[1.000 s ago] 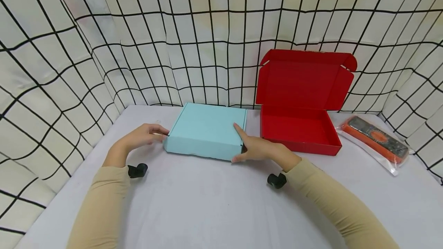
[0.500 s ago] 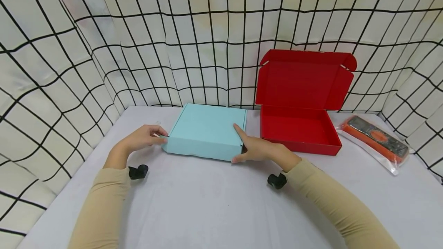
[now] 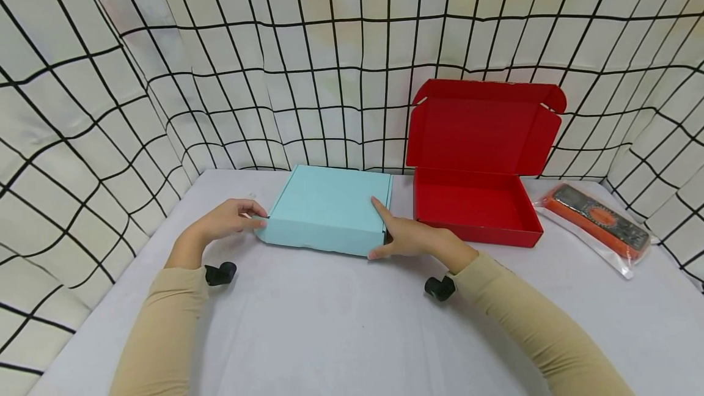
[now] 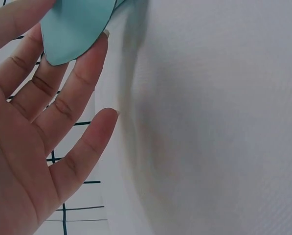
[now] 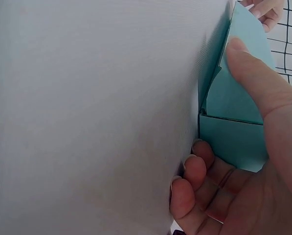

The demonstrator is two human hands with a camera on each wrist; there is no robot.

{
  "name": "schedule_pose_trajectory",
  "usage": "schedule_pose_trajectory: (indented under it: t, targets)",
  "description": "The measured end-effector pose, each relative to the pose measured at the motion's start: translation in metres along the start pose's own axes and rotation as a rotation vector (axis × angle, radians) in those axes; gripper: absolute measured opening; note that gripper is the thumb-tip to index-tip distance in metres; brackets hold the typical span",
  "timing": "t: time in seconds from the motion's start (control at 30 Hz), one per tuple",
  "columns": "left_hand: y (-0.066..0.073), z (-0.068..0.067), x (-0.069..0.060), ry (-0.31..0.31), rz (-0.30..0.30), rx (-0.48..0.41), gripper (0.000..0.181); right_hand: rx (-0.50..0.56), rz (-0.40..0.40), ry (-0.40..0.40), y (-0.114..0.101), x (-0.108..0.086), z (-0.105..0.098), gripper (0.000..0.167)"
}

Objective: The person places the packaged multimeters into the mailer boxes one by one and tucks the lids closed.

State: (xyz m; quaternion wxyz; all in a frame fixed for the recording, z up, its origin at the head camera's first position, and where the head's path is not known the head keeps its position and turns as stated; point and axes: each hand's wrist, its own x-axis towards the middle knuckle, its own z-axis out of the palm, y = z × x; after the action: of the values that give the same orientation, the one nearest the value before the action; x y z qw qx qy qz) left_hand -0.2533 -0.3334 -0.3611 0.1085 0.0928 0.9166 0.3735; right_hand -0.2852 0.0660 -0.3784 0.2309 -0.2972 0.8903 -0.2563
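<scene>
A light blue cardboard mailer box (image 3: 335, 197) lies with its lid down on the white table. At its left front corner my left hand (image 3: 228, 222) pinches a rounded flap (image 4: 75, 29) that sticks out; the left wrist view shows the flap between thumb and fingers, with the little finger free. My right hand (image 3: 412, 237) grips the right front corner, its thumb (image 5: 248, 73) on the front face and the other fingers against the right side wall (image 5: 238, 142). The box's contents are hidden.
A red mailer box (image 3: 473, 200) stands to the right with its lid raised and nothing visible inside. Farther right lies an orange and black multimeter (image 3: 599, 219) in a clear plastic bag. White grid-patterned cloth (image 3: 341, 96) encloses the back and sides of the table.
My left fingers have closed on the flap and drawn it slightly outward to the left. The right hand, the red box and the bagged multimeter have stayed where they were.
</scene>
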Motion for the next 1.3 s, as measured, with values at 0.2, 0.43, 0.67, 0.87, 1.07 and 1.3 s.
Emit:
schedule_pose_trajectory:
  t: [0.2,0.43,0.67,0.87,1.07,1.3]
  targets:
    - [0.001,0.000,-0.001,0.001,-0.012,-0.005,0.028,-0.002,-0.001,0.000,0.000,0.001,0.000,0.124]
    - [0.002,0.001,-0.001,0.026,-0.001,0.008,0.037,-0.004,-0.006,0.009,-0.001,-0.001,-0.001,0.124]
    - [0.008,0.003,-0.006,0.099,-0.036,0.067,0.036,0.008,-0.005,0.006,-0.001,-0.001,-0.002,0.124]
    - [0.017,0.010,-0.010,0.075,-0.097,0.145,0.054,0.013,-0.002,-0.012,-0.002,-0.001,-0.002,0.124]
    - [0.025,0.014,-0.012,-0.005,-0.037,0.196,0.069,-0.008,-0.001,-0.042,-0.001,-0.002,-0.004,0.124]
    - [0.023,0.011,-0.016,-0.027,-0.011,0.146,0.063,-0.020,-0.025,-0.053,-0.001,-0.004,-0.009,0.123]
